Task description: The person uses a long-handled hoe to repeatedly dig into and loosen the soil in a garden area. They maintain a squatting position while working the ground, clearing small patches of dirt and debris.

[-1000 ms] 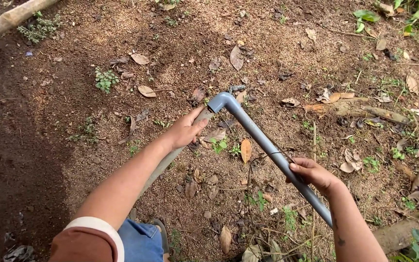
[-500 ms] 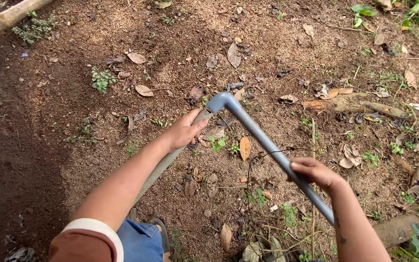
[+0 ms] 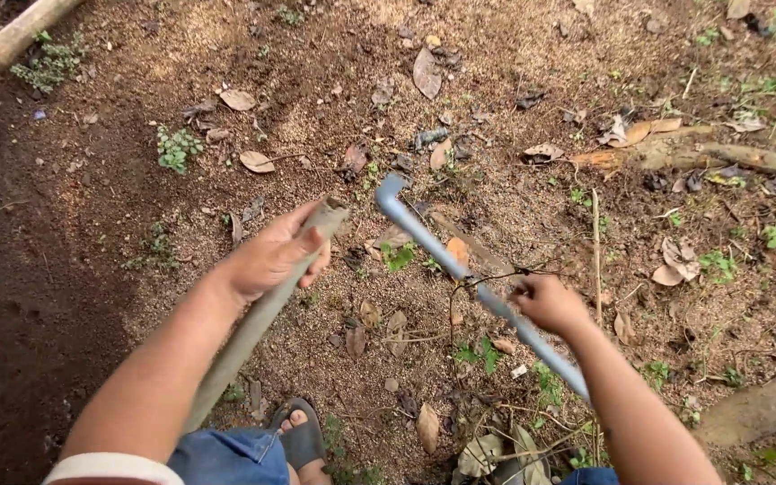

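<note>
My left hand (image 3: 273, 256) grips a dull grey-brown pipe (image 3: 253, 328) near its upper open end. That pipe slants down toward my legs. My right hand (image 3: 548, 304) holds a blue-grey pipe (image 3: 460, 268) around its middle. Its far end carries a curved elbow fitting (image 3: 391, 191). A small gap separates the elbow from the open end of the other pipe. A thin dry twig (image 3: 487, 278) lies tangled around the blue-grey pipe close to my right hand.
Bare brown soil with dry leaves and small green weeds lies all around. A wooden pole (image 3: 6, 45) lies at the top left. Roots (image 3: 711, 157) run along the right. My sandalled foot (image 3: 298, 436) is at the bottom centre.
The two pipes were joined at the elbow before; now they are apart, with the grey-brown pipe pulled left and the blue-grey pipe shifted right.
</note>
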